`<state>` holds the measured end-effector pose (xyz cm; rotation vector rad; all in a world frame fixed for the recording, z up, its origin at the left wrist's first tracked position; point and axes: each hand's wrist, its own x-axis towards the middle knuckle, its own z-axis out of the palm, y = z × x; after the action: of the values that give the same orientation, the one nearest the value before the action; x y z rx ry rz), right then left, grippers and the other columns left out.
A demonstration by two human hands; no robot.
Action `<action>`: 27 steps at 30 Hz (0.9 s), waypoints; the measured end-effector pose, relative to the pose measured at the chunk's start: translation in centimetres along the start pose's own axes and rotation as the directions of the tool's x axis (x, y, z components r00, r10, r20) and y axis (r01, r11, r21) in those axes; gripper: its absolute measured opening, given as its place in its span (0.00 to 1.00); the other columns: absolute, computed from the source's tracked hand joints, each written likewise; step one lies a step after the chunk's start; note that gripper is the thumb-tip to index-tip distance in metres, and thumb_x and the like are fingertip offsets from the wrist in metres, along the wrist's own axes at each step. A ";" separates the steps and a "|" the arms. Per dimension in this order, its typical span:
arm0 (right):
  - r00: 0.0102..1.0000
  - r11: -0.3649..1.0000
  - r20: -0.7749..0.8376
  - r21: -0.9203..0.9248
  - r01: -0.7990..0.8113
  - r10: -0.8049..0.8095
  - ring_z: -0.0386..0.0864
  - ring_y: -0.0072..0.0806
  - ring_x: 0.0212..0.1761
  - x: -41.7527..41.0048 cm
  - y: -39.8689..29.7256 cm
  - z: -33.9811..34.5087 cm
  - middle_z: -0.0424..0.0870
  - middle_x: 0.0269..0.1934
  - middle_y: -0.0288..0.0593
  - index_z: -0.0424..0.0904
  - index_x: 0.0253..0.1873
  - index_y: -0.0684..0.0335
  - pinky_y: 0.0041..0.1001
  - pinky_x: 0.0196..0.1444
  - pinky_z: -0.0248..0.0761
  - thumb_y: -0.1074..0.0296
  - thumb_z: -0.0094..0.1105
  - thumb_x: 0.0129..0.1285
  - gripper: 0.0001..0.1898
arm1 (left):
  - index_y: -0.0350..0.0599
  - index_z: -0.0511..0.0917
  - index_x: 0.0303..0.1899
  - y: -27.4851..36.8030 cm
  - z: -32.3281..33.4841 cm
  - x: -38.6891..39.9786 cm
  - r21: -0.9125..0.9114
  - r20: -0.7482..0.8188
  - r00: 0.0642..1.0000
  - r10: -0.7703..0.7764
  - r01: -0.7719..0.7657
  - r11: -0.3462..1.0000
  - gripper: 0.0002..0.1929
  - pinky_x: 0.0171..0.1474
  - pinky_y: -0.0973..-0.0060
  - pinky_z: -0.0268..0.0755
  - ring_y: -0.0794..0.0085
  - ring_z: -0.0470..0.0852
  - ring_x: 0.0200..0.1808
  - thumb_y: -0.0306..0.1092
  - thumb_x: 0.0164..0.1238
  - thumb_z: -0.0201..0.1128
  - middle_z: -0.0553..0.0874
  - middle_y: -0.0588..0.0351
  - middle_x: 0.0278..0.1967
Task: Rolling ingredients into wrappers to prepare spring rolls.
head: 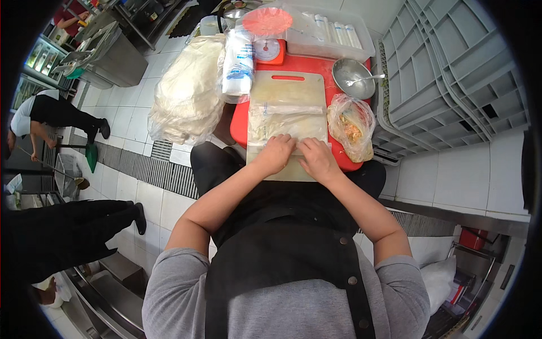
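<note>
A clear plastic bag [292,120] with printing lies flat on a pale cutting board [292,87] in front of me. My left hand [279,153] and my right hand [315,156] are side by side at its near edge, fingers curled over the plastic; what is under the fingertips is hidden. To the right sits an open plastic bag of orange-and-pale chopped filling [350,127]. Behind it, a metal bowl [352,70] holds a fork [366,79]. The board rests on a red table or stool top [338,146].
A large bag of pale contents [188,93] and a pack of plastic bags [238,63] stand left. Behind are an orange kitchen scale [271,51] and a plastic bin [330,50] with white rolls. Grey crates [449,80] rise right. A person [55,110] sweeps at left.
</note>
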<state>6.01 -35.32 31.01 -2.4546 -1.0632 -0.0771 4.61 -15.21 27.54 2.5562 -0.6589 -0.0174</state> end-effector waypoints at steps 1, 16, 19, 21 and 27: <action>1.000 1.000 -0.003 -0.002 -0.004 0.004 0.80 0.45 0.56 -0.1 0.3 0.6 0.80 0.50 0.47 0.80 0.53 0.64 0.42 0.56 0.75 0.74 0.76 0.52 0.22 | 0.36 0.76 0.50 -0.5 0.3 0.2 -0.083 -0.042 0.999 -0.016 0.012 0.996 0.11 0.58 0.56 0.73 0.46 0.78 0.53 0.28 0.70 0.61 0.78 0.43 0.48; 0.939 0.999 0.342 0.020 -0.046 0.036 0.82 0.50 0.55 3.1 2.4 -1.4 0.83 0.47 0.51 0.86 0.46 0.66 0.45 0.58 0.78 0.72 0.64 0.61 0.10 | 0.37 0.75 0.65 -0.1 1.0 -2.8 0.219 -0.137 0.982 0.132 -0.100 0.971 0.26 0.67 0.60 0.67 0.55 0.77 0.59 0.41 0.71 0.67 0.79 0.47 0.53; 0.879 0.998 0.471 -0.038 -0.056 0.067 0.81 0.50 0.58 6.9 3.9 -2.5 0.80 0.51 0.51 0.82 0.55 0.65 0.44 0.60 0.78 0.69 0.70 0.63 0.17 | 0.39 0.73 0.68 1.3 1.6 -3.2 0.257 -0.135 0.988 0.071 -0.034 0.966 0.29 0.71 0.54 0.63 0.52 0.75 0.65 0.45 0.71 0.66 0.78 0.44 0.60; 0.966 0.995 0.242 -0.004 -0.095 0.093 0.81 0.51 0.60 9.6 4.9 -1.8 0.80 0.55 0.53 0.82 0.56 0.65 0.45 0.62 0.77 0.67 0.68 0.67 0.15 | 0.38 0.70 0.72 3.1 1.3 -3.1 0.266 -0.197 0.977 -0.079 0.130 0.955 0.37 0.73 0.48 0.59 0.51 0.72 0.67 0.52 0.69 0.68 0.76 0.42 0.63; 0.955 0.977 0.206 -0.052 -0.208 0.215 0.81 0.50 0.63 14.6 7.3 1.5 0.83 0.53 0.51 0.82 0.55 0.64 0.46 0.63 0.76 0.65 0.65 0.69 0.14 | 0.38 0.61 0.80 4.2 2.6 -3.6 0.319 -0.163 0.974 -0.155 0.201 0.926 0.55 0.76 0.44 0.52 0.51 0.70 0.68 0.73 0.62 0.64 0.74 0.43 0.63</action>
<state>21.19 -29.14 30.12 -2.6322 -0.8793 0.2433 -0.81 -17.97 26.86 2.9049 -0.4010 0.2232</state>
